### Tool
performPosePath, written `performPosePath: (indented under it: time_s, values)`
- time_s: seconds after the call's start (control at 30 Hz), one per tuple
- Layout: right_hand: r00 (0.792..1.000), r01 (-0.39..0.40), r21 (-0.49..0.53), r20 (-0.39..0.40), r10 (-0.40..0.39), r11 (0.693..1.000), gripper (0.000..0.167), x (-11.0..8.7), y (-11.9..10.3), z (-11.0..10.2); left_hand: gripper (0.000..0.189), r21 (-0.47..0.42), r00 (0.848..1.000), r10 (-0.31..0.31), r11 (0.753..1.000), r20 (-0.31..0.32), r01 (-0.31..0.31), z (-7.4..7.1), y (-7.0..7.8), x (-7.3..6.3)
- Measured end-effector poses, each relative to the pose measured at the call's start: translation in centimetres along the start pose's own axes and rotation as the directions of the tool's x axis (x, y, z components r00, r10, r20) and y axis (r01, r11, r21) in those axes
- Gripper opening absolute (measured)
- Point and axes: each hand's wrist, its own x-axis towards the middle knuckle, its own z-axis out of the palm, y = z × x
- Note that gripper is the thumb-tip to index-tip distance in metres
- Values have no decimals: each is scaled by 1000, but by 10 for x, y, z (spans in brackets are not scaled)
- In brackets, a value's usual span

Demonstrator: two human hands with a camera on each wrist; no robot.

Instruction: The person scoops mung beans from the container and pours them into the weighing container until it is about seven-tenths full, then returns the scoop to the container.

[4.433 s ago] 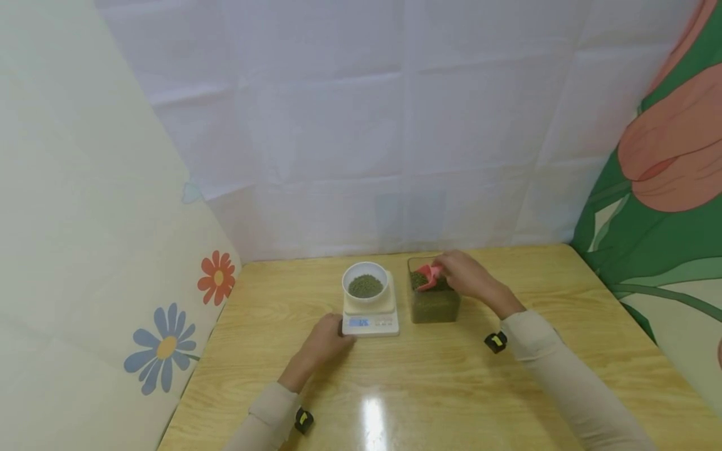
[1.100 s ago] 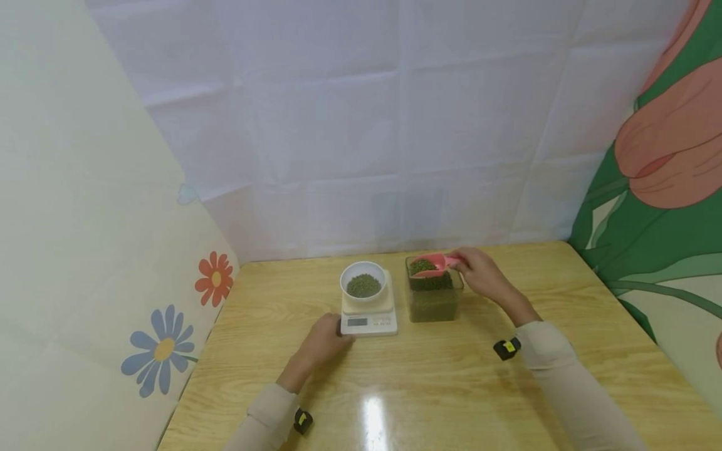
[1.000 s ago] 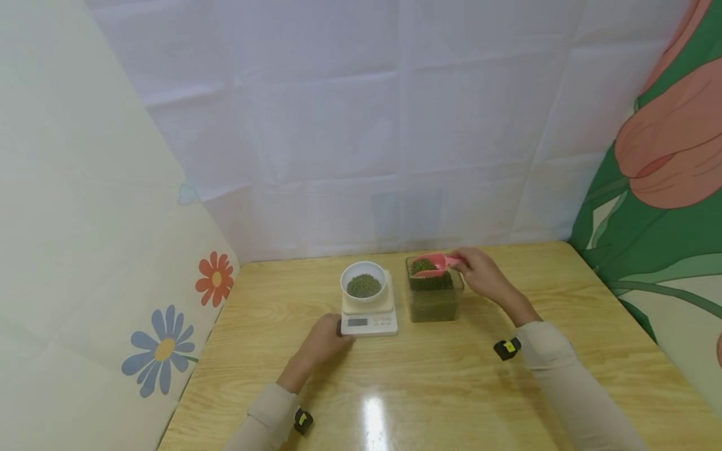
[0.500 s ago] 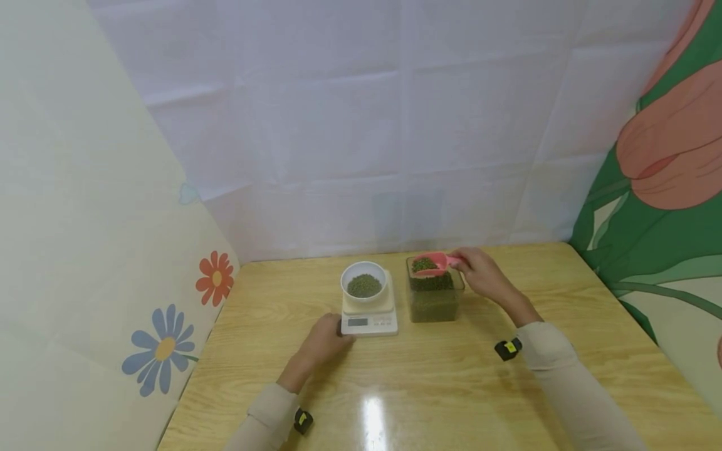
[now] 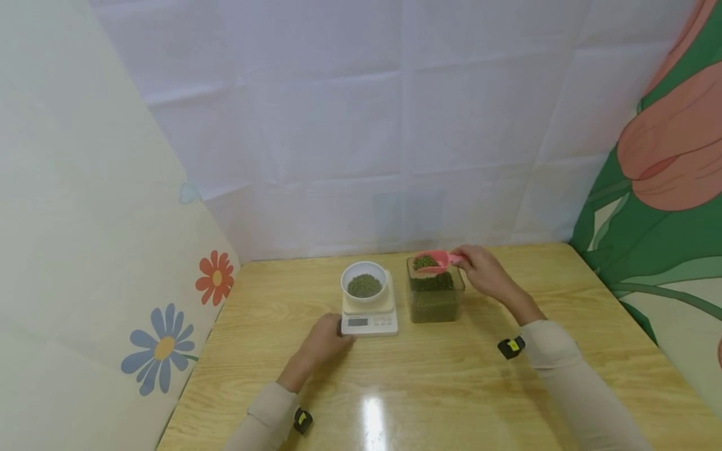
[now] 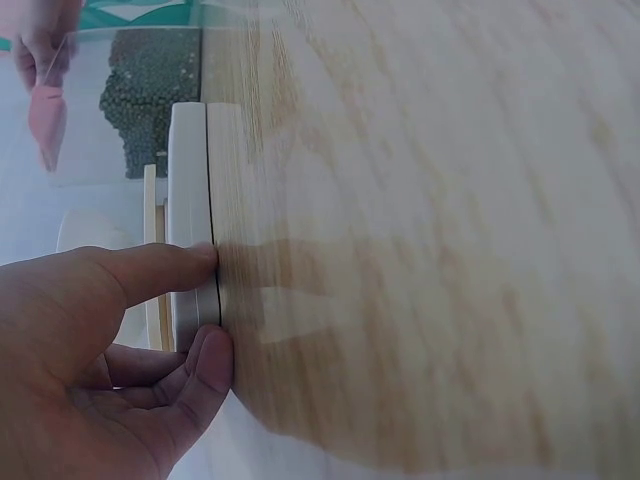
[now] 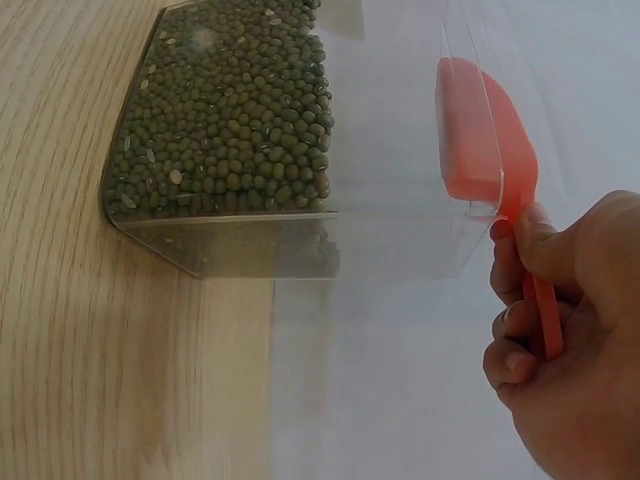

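My right hand [image 5: 481, 272] grips the handle of a pink scoop [image 5: 439, 261], which holds green mung beans. The scoop is level at the top of a clear square container [image 5: 433, 307], partly filled with mung beans [image 7: 235, 120]. In the right wrist view the scoop [image 7: 490, 135] shows through the container's wall, well above the beans. My left hand [image 5: 325, 340] holds the near left corner of a white kitchen scale [image 5: 369, 324], index finger and thumb at its edge [image 6: 192, 225]. On the scale stands a white bowl [image 5: 365, 266] with mung beans in it.
The wooden table [image 5: 429, 388] ends at a white cloth backdrop [image 5: 316, 156]. A flower-printed wall hanging [image 5: 163, 250] is at the left, another with large tulips [image 5: 671, 156] at the right. The container stands just right of the scale.
My right hand has lifted the scoop, heaped with mung beans, out of the bean mass to the container's rim. The scale's lit display has gone dark. My left hand stays put.
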Motion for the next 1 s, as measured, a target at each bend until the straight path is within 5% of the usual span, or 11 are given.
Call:
performPosePath:
  time_s: [1.0]
  values:
    - [999, 20, 51, 31, -22, 998, 26, 17, -25, 0, 34, -12, 1000, 4, 1000, 8, -4, -1, 2, -1]
